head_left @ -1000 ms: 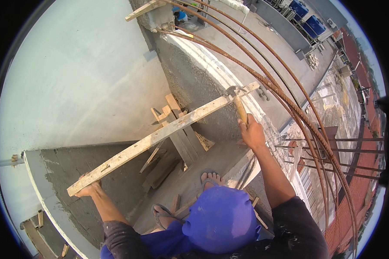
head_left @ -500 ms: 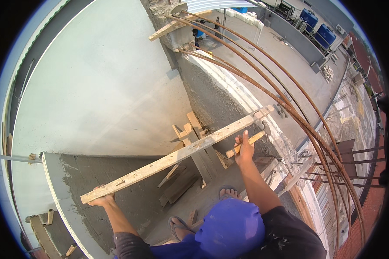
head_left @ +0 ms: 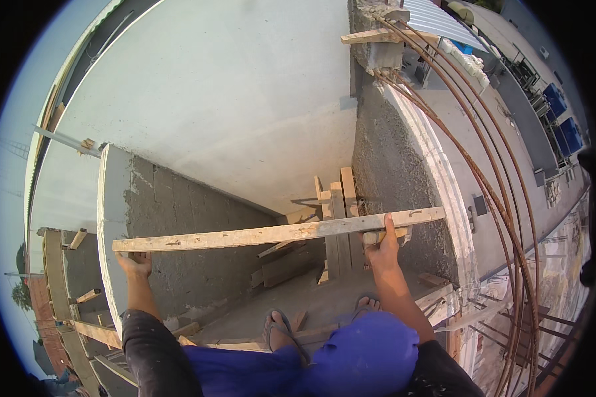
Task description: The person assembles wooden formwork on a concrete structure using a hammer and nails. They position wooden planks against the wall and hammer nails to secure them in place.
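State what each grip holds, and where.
Left grip: wooden batten, by its left end, from below. Right grip: hammer, by its handle, thumb against the batten toward its right end.

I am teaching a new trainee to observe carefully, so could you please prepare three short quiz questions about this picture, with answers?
1. True or false: the left hand is near the left end of the long wooden beam.
2. What curves down the right side of the picture?
A) a green hose
B) rusty rods
C) a ladder
3. Which hand holds a wooden handle?

Key: 1. True. 2. B. 3. The right hand.
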Available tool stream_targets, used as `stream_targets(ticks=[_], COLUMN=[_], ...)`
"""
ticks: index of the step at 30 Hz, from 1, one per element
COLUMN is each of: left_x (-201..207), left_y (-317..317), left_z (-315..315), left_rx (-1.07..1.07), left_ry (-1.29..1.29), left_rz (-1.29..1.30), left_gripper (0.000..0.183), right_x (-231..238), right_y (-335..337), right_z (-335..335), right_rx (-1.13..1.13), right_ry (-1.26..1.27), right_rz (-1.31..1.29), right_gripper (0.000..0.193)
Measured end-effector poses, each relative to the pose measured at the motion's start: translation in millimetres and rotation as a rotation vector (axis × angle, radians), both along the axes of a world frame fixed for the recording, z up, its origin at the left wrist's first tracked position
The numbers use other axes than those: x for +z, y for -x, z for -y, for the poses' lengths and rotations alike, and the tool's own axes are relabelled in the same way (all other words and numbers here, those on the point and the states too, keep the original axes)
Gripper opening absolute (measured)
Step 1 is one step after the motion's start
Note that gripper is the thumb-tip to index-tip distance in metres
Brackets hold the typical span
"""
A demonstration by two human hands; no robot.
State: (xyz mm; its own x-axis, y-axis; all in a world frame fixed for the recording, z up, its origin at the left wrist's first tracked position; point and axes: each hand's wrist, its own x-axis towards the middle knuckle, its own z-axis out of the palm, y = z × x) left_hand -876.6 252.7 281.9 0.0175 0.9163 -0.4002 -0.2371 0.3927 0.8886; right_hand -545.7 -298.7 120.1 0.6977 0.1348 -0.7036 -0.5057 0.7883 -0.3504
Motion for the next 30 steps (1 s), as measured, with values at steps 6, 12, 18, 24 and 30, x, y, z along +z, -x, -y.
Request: stream_targets(ticks=[6, 12, 18, 24, 30], left_x=[49, 57, 30, -15, 15], left_y=[29, 65, 124, 199, 211], left_z=[27, 164, 290, 381, 395], left_rx=[-0.071, 0.041, 0.257, 0.42, -0.777], left_ry=[0.066, -0.114, 0.023, 0.412, 0.957], left_rz=[-0.329, -0.147, -0.212, -0.15, -0.737], left_gripper=[0.058, 0.052, 0.058, 0.062, 0.061], right_x=[-27, -52, -53, -32, 15], right_y=[-19, -77, -123, -126, -70], right_z=[9, 40, 47, -8, -124], right_rx=[0.167, 0.389, 0.681, 0.91, 1.15], right_ry=[0.141, 0.288, 0.51, 0.628, 0.582], right_rz=[0.066, 0.034, 0.11, 0.224, 0.314], right_gripper=[0.053, 0.055, 0.054, 0.053, 0.057])
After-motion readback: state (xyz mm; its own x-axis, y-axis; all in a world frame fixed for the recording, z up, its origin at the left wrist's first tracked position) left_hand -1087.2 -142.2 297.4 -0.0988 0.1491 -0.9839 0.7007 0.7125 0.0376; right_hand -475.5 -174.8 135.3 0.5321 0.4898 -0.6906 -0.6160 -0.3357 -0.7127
